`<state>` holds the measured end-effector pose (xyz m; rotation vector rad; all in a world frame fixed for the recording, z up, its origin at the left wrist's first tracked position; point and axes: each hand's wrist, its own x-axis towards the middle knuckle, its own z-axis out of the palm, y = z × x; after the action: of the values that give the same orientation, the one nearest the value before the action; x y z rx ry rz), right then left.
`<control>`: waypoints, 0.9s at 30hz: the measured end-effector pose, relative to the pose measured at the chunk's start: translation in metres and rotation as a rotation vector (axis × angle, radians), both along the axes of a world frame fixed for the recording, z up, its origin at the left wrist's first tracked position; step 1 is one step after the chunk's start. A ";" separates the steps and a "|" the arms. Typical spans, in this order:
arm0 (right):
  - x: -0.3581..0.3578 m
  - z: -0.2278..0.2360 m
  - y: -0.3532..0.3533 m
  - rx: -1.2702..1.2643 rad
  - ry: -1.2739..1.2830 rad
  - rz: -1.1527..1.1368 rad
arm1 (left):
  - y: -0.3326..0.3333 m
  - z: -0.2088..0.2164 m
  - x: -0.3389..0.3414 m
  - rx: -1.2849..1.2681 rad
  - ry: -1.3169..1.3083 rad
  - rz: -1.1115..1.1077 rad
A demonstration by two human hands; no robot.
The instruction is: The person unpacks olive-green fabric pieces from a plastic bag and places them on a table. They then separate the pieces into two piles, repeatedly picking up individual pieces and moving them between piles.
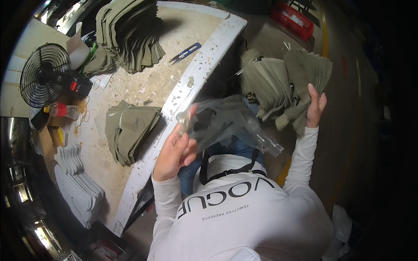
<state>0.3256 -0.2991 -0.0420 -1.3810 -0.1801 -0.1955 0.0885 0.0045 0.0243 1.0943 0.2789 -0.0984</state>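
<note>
My left hand [176, 150] pinches the gathered end of a clear plastic bag [235, 119], which hangs loosely across my lap. Out to the right, my right hand [315, 106] is closed on a tied bundle of olive-green fabric pieces [320, 71]. Another olive bundle [267, 82] hangs beside it, apparently in the same grip. The fingers behind the cloth are hidden. On the table, left of my left hand, lies a separate tied olive bundle [130, 130].
A cluttered table [174, 93] stands to my left, holding a tall olive fabric stack [128, 35], blue-handled thread snips [186, 52], a black fan [45, 75] and pale grey cut pieces [80, 187]. A red basket [292, 21] sits on the floor at the far right.
</note>
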 end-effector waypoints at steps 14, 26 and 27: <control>-0.066 -0.059 0.162 0.362 0.391 0.586 | 0.000 0.033 0.001 -0.203 -0.107 0.013; -0.101 -0.037 0.209 -1.259 -0.382 1.264 | -0.015 0.080 -0.063 -0.052 -0.235 -0.137; -0.095 -0.041 0.213 -1.202 -0.363 1.440 | -0.010 0.085 -0.077 -0.070 -0.275 -0.113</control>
<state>0.2302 -0.0863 -0.0833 -1.9848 -1.7266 1.0345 0.0115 -0.0054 0.1095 1.0394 -0.0326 -0.0567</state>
